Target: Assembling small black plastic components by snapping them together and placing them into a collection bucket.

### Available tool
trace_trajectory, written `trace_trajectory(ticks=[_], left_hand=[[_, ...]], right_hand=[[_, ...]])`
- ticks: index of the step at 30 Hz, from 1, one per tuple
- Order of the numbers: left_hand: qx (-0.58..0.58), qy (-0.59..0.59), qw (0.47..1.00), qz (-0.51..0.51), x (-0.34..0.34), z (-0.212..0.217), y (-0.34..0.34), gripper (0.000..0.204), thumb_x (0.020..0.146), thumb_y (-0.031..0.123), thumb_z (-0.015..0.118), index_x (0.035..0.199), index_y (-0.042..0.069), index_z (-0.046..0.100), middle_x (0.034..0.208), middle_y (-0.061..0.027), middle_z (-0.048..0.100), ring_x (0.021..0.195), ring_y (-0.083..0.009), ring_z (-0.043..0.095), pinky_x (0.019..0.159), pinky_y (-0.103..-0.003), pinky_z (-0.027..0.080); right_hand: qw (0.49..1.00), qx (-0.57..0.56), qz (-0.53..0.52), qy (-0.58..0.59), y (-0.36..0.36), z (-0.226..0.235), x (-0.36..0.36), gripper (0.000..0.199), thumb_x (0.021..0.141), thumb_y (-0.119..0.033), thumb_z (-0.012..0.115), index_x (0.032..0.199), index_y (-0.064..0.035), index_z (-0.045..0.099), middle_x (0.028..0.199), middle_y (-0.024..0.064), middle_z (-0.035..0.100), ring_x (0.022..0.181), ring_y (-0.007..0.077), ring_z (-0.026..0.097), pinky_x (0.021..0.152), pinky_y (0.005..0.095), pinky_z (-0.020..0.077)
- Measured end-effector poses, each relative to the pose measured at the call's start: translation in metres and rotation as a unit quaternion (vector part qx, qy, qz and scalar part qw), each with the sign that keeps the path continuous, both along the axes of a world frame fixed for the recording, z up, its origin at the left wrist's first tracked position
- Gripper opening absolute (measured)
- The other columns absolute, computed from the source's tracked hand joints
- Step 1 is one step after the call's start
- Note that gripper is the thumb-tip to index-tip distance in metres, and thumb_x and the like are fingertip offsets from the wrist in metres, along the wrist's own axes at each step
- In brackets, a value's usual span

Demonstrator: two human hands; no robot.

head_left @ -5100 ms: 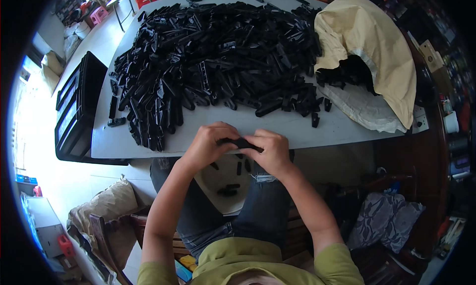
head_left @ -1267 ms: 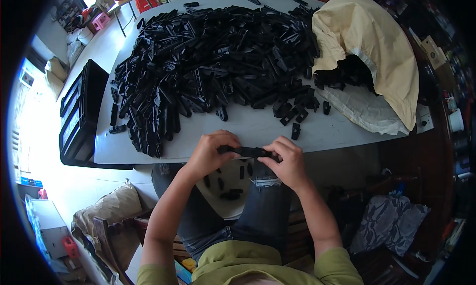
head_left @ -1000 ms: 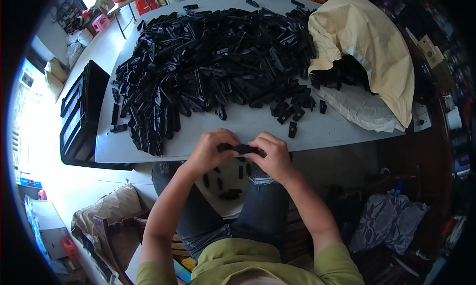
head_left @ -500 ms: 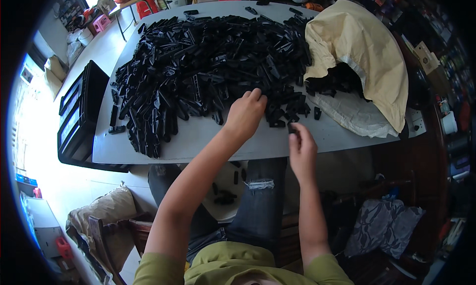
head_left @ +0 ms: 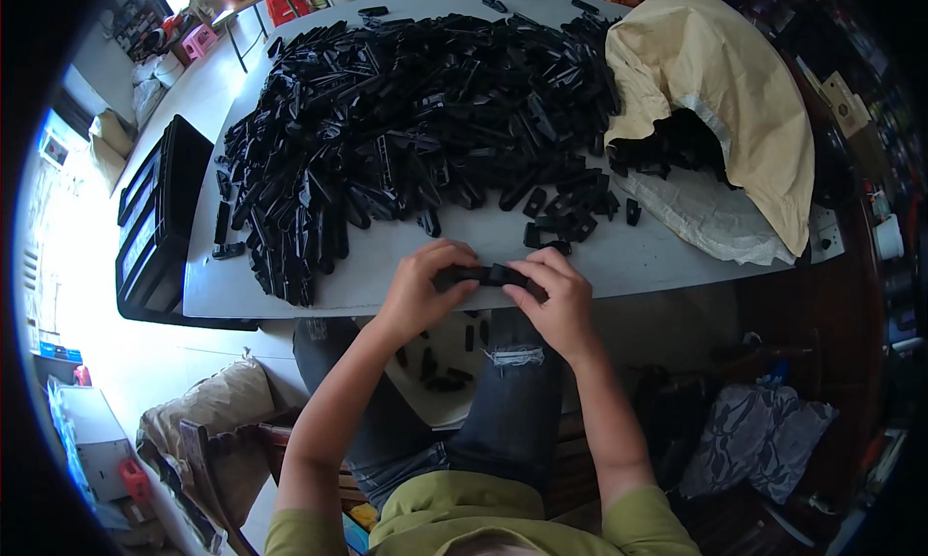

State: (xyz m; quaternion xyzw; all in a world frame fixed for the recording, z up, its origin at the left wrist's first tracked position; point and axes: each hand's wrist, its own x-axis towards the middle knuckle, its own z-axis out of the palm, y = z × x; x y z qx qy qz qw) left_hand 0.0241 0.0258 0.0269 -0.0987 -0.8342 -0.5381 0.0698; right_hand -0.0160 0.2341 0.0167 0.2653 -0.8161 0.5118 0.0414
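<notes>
A black part was held above the near edge of the counter, its left end pinched by the left hand, its right end by the right hand. Whether it was made of one piece or two could not be told. Beyond it, the counter was covered by a black heap, flanked at right by a cream sack. Black pieces were scattered in a pale tub below.

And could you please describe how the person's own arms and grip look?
Short olive-green sleeves end above the elbows, leaving both forearms bare. The left grip and right grip are ungloved hands, with no watch or bracelet visible at either wrist.
</notes>
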Motion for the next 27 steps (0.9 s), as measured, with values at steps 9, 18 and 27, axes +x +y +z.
trace_trajectory(ticks=[9,18,27], left_hand=[[-0.04,-0.025,0.998,-0.031,-0.002,-0.003,-0.013,0.024,0.067,-0.004,0.077,0.091,0.001,0.072,0.1,-0.0105,0.067,0.088,-0.0232,0.065,0.075,-0.031,0.053],[-0.134,0.023,0.988,-0.078,0.011,0.019,-0.034,0.028,0.077,0.001,0.069,0.105,0.004,0.068,0.097,-0.0103,0.065,0.093,-0.0266,0.062,0.082,-0.036,0.051],[-0.444,0.213,0.87,-0.01,-0.022,0.016,-0.028,0.021,0.081,0.009,0.067,0.102,0.009,0.066,0.112,-0.0071,0.057,0.102,-0.0233,0.057,0.088,-0.037,0.047]], right_hand=[[0.989,0.118,0.078,0.031,0.001,0.01,-0.004,0.024,0.072,-0.008,0.078,0.095,-0.0022,0.073,0.072,0.0079,0.061,0.064,0.0226,0.061,0.058,0.0315,0.047],[0.98,0.121,-0.095,0.127,0.009,0.012,-0.002,0.024,0.08,-0.005,0.072,0.104,-0.0037,0.071,0.097,0.0087,0.062,0.079,0.022,0.065,0.069,0.0327,0.0519],[0.967,0.182,-0.086,0.158,0.013,-0.003,-0.012,0.019,0.082,0.001,0.066,0.101,-0.004,0.068,0.104,0.0082,0.06,0.087,0.0274,0.065,0.073,0.0362,0.0524]])
